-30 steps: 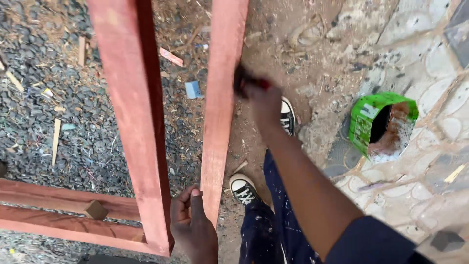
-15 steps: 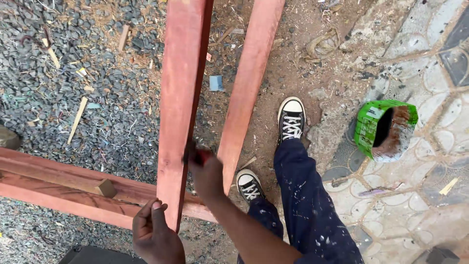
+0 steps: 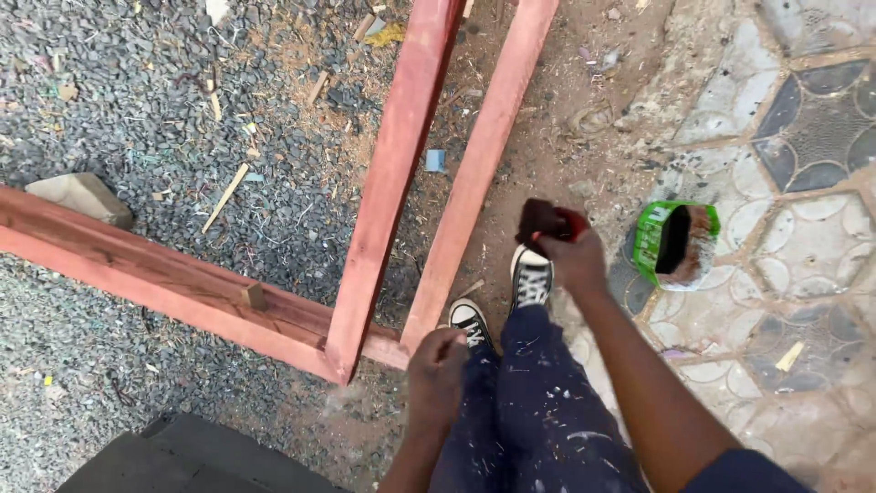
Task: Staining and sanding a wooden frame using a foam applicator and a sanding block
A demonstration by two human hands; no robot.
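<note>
— Look how the right hand [image 3: 570, 251] has that dark, stain-soaked rag [image 3: 540, 222] bunched up, fingers wrapped tight around it with a bit of red showing at the knuckles. It's held off the wood, over the bare dirt between the frame and the can.

— Makes sense, I'd say: the green can [image 3: 675, 242] sits just to the right on the patterned paving [image 3: 803, 137], lying tipped with its mouth towards the person, so the rag is within easy reach of it.

— And the left hand [image 3: 438, 370]?

— Loosely closed, fingers curled in together, resting at the lower end of the nearer red-stained upright [image 3: 474, 173], right by where it meets the long bottom rail [image 3: 173, 278]. It looks to me like it steadies the frame so it doesn't shift on the gravel [image 3: 137, 100]. I can't tell whether it truly grips the wood or only leans on it.

— The second upright [image 3: 392, 173] runs alongside, close but apart.

— Yes, and a small wooden block [image 3: 254, 295] sits on the rail, with a pale stone [image 3: 82, 196] just behind the rail's far end. The person's sneakers [image 3: 529, 274] stand just beside the nearer upright, paint-flecked trousers [image 3: 538, 402] above them.
</note>
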